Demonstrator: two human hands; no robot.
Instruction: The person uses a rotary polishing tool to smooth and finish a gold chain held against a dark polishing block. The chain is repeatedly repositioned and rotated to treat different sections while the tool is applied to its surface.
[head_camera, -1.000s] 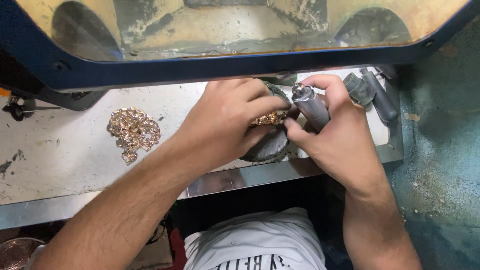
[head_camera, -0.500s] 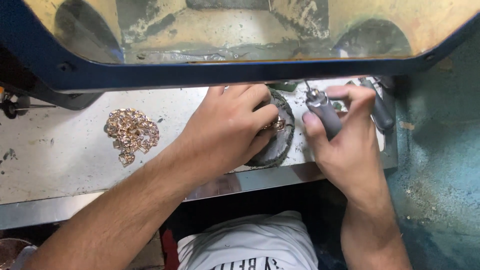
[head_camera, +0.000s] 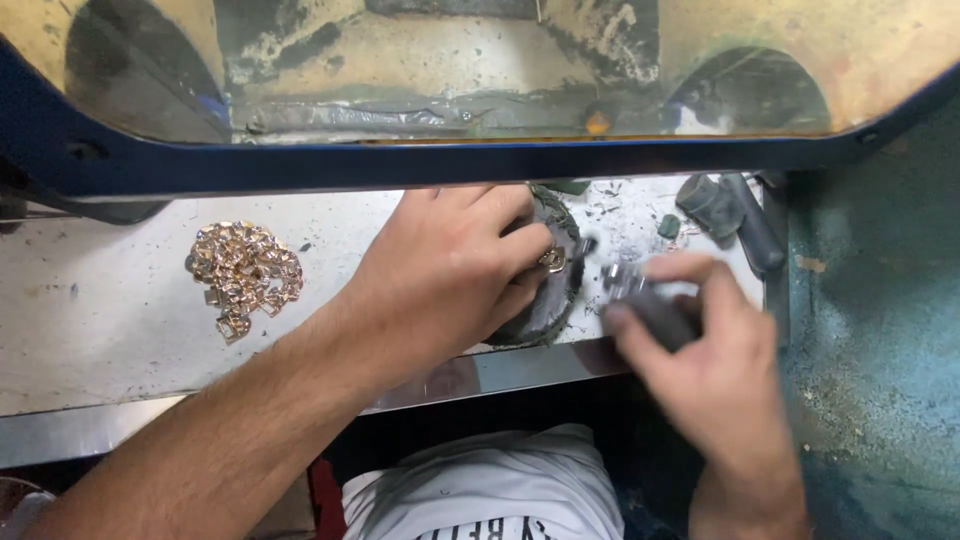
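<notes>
A small gold-coloured metal piece (head_camera: 552, 261) is sitting pinched between the fingertips of the left hand (head_camera: 450, 265), which is pressing it against a dark round pad (head_camera: 556, 300) lying near the front edge of the desk (head_camera: 100, 340). The left hand is covering most of that pad, its fingers curled tightly around the piece. Just to the right, the right hand (head_camera: 705, 350) is gripping a dark grey handheld rotary tool (head_camera: 650, 305), fingers wrapped closed around its body; this hand is blurred, so the tool's tip is hard to make out, though it is pointing toward the gold piece and appears slightly apart from it. Well to the left on the pale, dust-specked desk, a heap of gold-coloured square links (head_camera: 243, 275) is lying on its own. Near the desk's back right corner, some dark grey cylindrical tool parts (head_camera: 735, 215) are resting. Above the desk, a stained transparent shield (head_camera: 480, 60) in a dark blue frame is spanning the view.
</notes>
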